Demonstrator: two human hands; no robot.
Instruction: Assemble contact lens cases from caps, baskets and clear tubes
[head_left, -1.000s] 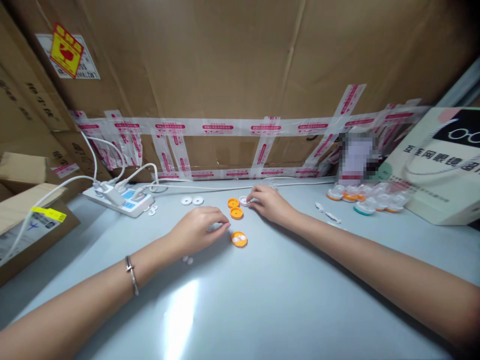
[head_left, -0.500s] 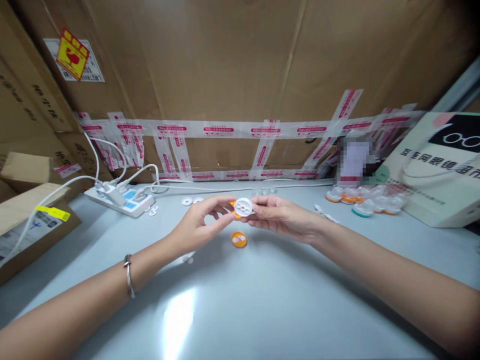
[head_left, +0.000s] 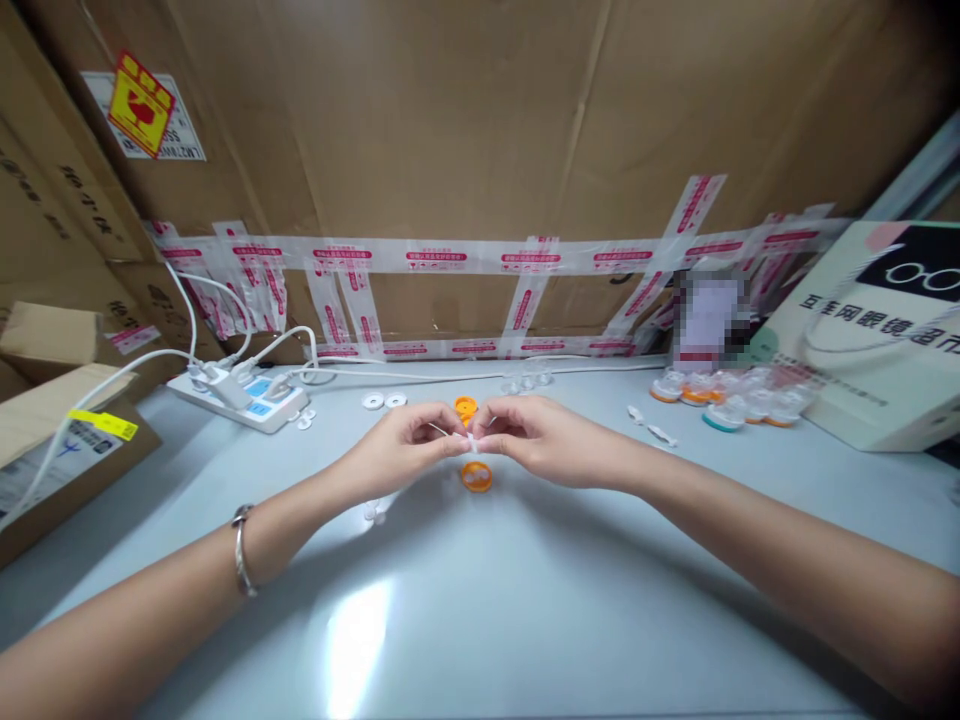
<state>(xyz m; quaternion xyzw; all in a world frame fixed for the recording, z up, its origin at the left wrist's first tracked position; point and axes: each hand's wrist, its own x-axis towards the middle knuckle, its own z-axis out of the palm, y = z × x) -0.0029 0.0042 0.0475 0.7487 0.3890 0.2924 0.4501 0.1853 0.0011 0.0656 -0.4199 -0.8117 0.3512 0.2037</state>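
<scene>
My left hand (head_left: pixel 420 440) and my right hand (head_left: pixel 529 435) meet above the table, thumbs and fingertips pinched on a small white plastic piece (head_left: pixel 473 442). Fingers cover most of it, so its full shape is hidden. Just below the fingertips, an orange round cap (head_left: pixel 476 478) lies on the table with whitish small parts inside. Behind the fingers another orange round part (head_left: pixel 465 407) shows, partly covered. Two white rings (head_left: pixel 384 401) lie beyond my left hand. Small white pieces (head_left: pixel 375 511) rest near my left wrist.
A white power strip (head_left: pixel 247 395) with plugged cables stands at the left, beside an opened cardboard box (head_left: pixel 67 440). Clear-topped round cases (head_left: pixel 757 400) cluster at the right by a pale printed box (head_left: pixel 877 350). White strips (head_left: pixel 652 427) lie nearer. A large taped carton (head_left: pixel 450 150) closes off the back.
The white round part with holes, held up facing me before, no longer shows that face. Both hands have drawn together and now pinch a small white piece. The orange part behind is more visible.
</scene>
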